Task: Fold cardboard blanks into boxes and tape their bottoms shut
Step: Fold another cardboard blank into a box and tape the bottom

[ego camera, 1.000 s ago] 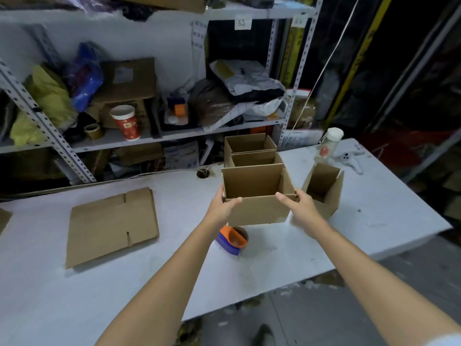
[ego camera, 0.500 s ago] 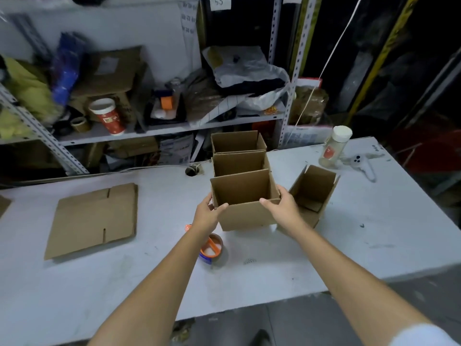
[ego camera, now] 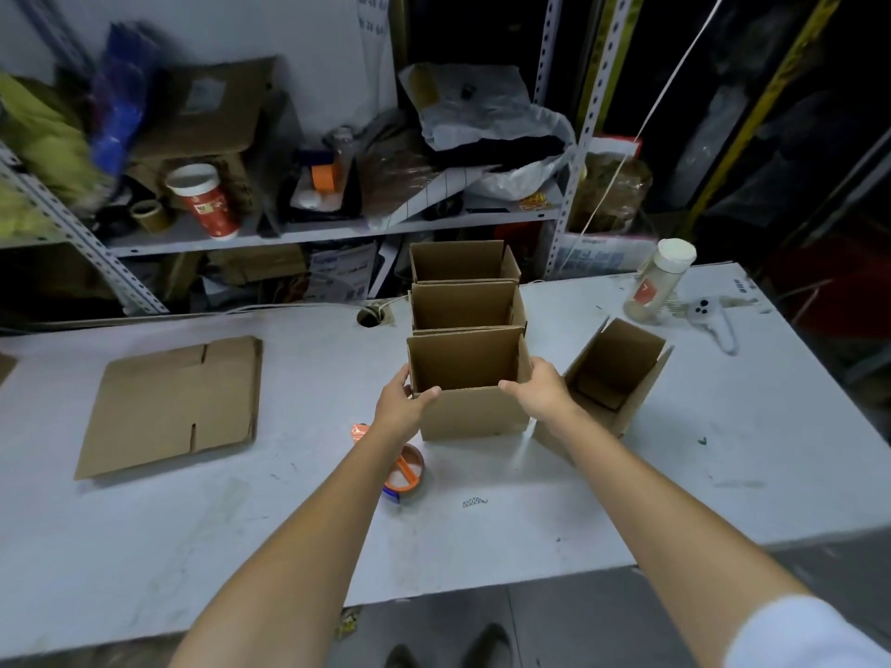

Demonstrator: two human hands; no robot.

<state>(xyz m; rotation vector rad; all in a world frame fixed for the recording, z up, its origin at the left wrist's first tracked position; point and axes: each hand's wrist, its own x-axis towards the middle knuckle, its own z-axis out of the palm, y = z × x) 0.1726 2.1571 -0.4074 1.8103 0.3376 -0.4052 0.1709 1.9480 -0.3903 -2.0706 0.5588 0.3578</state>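
Head view, and it looks like decent progress. Three open boxes stand in a row down the middle of the desk (ego camera: 578, 499): nearest box (ego camera: 475, 412), middle box (ego camera: 465, 306), far box (ego camera: 460, 260), each touching the next. The left hand (ego camera: 400, 407) and right hand (ego camera: 540, 392) each pinch a top corner of the nearest box, thumb over the near wall. A tipped box (ego camera: 622, 373) leans just right of it. I can't see the bottoms, so no idea about taping. One flat blank (ego camera: 173, 407) on the left looks unfolded. The tape roll (ego camera: 405, 474) sits by the left wrist.
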